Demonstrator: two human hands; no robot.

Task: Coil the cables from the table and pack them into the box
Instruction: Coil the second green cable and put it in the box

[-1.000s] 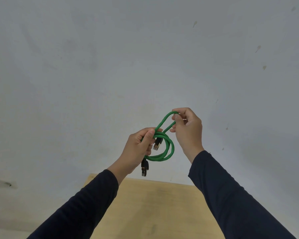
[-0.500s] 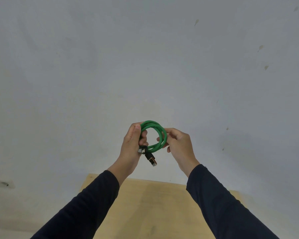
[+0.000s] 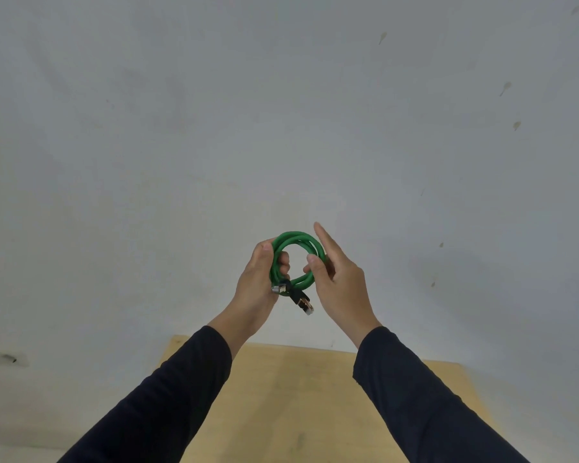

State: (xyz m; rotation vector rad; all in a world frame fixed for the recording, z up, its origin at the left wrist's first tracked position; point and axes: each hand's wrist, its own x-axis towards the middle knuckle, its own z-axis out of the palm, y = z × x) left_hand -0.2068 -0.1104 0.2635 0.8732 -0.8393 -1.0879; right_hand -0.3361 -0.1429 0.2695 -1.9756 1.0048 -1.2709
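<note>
Coiled green network cable (image 3: 296, 235) held mid-frame above wooden bench (image 3: 301, 412).
Gripped by left hand (image 3: 258, 282); right hand (image 3: 340, 285) pinches its right side, forefinger straight.

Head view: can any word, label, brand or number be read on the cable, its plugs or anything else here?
None: this view holds no readable text.
green cable: no print can be made out on its jacket.
plugs: too small to show any marking.
wooden table and wall: no writing, only stains on the wall.
</note>
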